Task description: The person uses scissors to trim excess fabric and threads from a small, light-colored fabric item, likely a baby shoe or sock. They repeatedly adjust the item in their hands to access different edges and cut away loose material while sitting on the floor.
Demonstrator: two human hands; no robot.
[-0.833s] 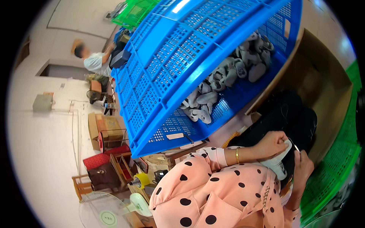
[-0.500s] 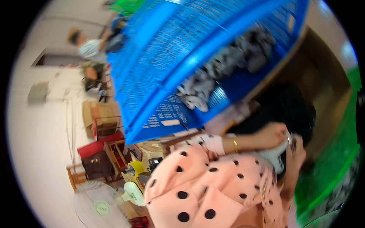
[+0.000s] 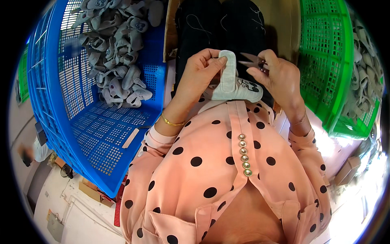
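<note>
My left hand point(image 3: 199, 75) pinches the upright strap of a small pale grey-white shoe point(image 3: 227, 91) between thumb and fingers. Dark printed figures mark the shoe's toe end, which points right. The shoe lies against my polka-dot shirt, above my lap. In my right hand point(image 3: 282, 77) is a pair of small scissors point(image 3: 250, 60), fingers wrapped round the handles. Their blades are spread and point left, close to the strap. Part of the handles is hidden by my fingers.
On the left stands a blue plastic basket point(image 3: 101, 144) with a heap of similar grey shoes point(image 3: 115, 53). A green basket point(image 3: 325, 61) is on the right, more pale shoes point(image 3: 361, 77) beyond its wall. Cardboard point(image 3: 284, 24) flanks my dark trousers point(image 3: 221, 24), strewn with loose threads.
The view has swung from a blurred, tilted angle to a level one. My hands, close together before, are now apart, with the shoe's strap held upright and the scissors blades in sight.
</note>
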